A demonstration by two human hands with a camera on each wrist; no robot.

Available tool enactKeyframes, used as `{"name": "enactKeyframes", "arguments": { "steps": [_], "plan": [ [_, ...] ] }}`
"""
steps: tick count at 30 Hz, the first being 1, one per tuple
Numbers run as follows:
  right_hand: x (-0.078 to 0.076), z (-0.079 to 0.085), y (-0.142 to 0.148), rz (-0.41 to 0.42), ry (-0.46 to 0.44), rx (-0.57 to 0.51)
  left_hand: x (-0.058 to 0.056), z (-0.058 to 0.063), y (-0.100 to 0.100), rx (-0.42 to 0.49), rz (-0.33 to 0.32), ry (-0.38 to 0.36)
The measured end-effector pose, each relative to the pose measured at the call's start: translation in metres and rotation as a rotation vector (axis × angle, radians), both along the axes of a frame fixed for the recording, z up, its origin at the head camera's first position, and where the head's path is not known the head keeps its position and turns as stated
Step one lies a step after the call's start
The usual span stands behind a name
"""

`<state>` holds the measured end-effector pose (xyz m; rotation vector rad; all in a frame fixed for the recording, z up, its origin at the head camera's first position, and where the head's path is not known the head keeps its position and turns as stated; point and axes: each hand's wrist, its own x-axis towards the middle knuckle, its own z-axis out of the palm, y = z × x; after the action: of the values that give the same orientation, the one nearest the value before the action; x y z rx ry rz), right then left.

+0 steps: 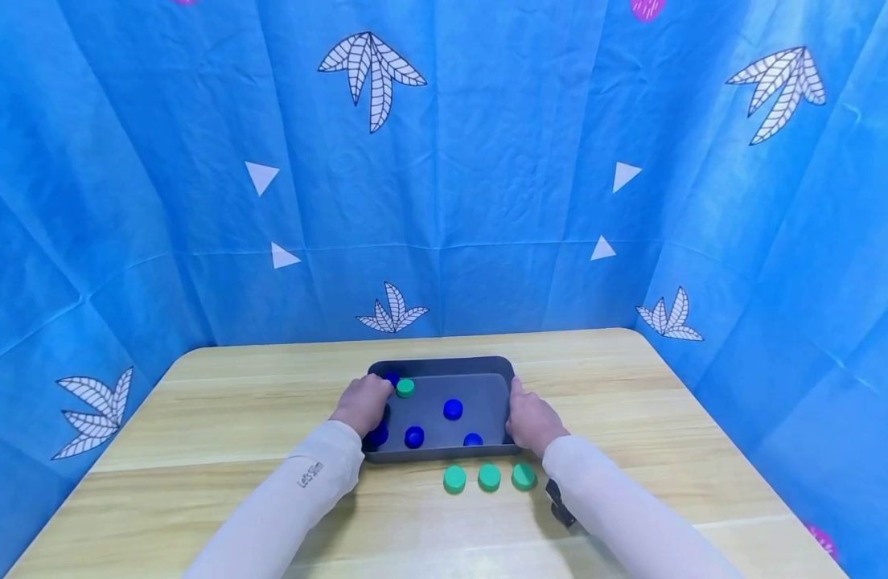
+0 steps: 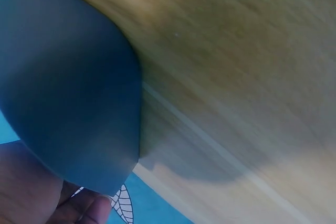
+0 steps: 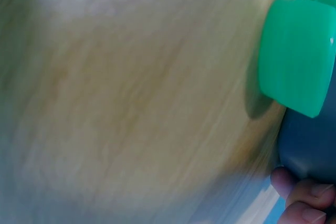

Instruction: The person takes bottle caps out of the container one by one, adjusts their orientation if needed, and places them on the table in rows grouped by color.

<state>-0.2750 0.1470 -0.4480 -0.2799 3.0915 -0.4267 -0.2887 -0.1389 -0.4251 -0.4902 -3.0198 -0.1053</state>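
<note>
A dark grey rectangular tray (image 1: 444, 455) is on the table, gripped at its two ends. My left hand (image 1: 363, 402) holds the left wall, thumb and fingers (image 2: 93, 209) on either side of the rim in the left wrist view. The right wall is held by my right hand (image 1: 532, 418); its curled fingers (image 3: 311, 203) show against the tray in the right wrist view. Inside lie several blue round caps (image 1: 453, 409) and one green round cap (image 1: 405, 388). The left hand partly hides the blue caps nearest it.
Three green caps stand in a row before the tray: a left one (image 1: 454, 479), a middle one (image 1: 489, 478) and a right one (image 1: 524, 476) near the right wrist. A blue patterned curtain (image 1: 444, 201) hangs around the wooden table (image 1: 256, 402).
</note>
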Motion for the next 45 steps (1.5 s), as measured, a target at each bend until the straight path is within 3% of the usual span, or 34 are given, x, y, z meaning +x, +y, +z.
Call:
{"name": "enactKeyframes", "arguments": {
  "steps": [6,20,30,45],
  "plan": [
    [0.001,-0.001,0.0,0.009,0.011,0.002,0.002,0.001,0.0,0.026,0.009,-0.018],
    [0.0,-0.001,0.001,0.003,-0.002,0.015,0.016,0.013,0.011,0.123,-0.064,0.008],
    [-0.001,-0.002,0.001,0.008,-0.007,0.03,0.023,0.017,0.018,0.199,-0.041,-0.076],
    [-0.003,-0.003,0.001,0.012,-0.004,0.038,0.032,0.018,0.018,0.24,-0.019,-0.134]
  ]
}}
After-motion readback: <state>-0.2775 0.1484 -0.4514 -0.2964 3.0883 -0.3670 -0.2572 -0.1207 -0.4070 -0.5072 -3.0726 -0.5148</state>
